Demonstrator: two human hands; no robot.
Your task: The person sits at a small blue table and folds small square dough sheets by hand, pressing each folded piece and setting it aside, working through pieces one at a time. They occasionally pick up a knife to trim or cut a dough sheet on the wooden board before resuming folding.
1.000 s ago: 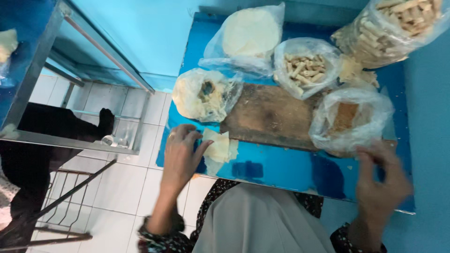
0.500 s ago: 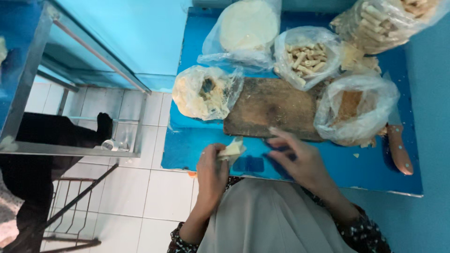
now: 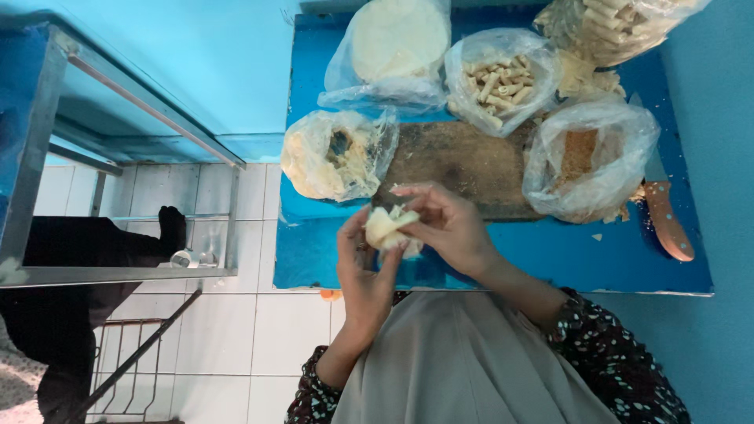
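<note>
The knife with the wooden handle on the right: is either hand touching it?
Apart. The head view shows the knife lying on the blue table, while the left hand and right hand hold a pale wrapper.

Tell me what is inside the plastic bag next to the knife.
The plastic bag beside the knife shows a brownish, crumbly mass through the film. Creases and glare hide what kind, and the bag covers most of the knife's blade.
</note>
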